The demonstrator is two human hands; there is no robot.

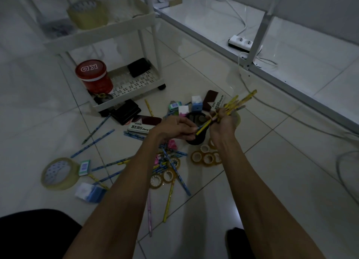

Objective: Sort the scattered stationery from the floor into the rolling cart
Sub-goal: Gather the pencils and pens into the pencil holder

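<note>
Clearly legible, "HERO Stamp Pad" is printed on two flat boxes: the near HERO box (143, 125) lies on the floor tiles just left of the left hand (174, 129), and the far HERO box (214, 103) lies beyond the right hand (223, 125). A red canister (94, 77) on the bottom tier of the white rolling cart (124, 101) bears "KD" on its lid, upside down from here. Two small green boxes carry barcode labels: one green box (84, 167) touches the big tape roll (59, 173) on the floor, and the other green box (174, 105) lies near the far HERO box. A second big tape roll (87, 14) sits on the cart's upper shelf. The right hand's fingers are curled round a bundle of yellow pencils (240, 102), too overlapped to count. The left hand pinches the lower end of a single yellow pencil (203, 127), whose other end reaches into the bundle. Blue pencils (97, 141) and small tape rolls (207, 158) lie scattered beneath the forearms. A power strip (244, 43) shows two sockets.
</note>
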